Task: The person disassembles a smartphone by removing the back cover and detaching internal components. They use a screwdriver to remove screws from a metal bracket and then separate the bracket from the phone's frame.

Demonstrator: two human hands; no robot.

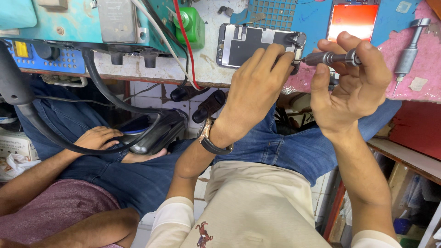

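Note:
An opened phone (245, 43) with a bare metal plate lies on the workbench edge (151, 69). My left hand (255, 92), with a watch on its wrist, grips the phone's right end, its fingers curled over it. In my right hand (356, 85) a small metal screwdriver (331, 58) lies level between thumb and fingers, its tip pointing left at the phone's right end, close to my left fingertips. The tip itself is hidden behind my fingers.
A second screwdriver (408, 48) lies on a pink mat (425, 76). A glowing orange-red screen (353, 20) sits on a blue mat behind. A green bottle (193, 25) and red and white cables (183, 46) lie left. Another person's hand (96, 138) rests on a black object at left.

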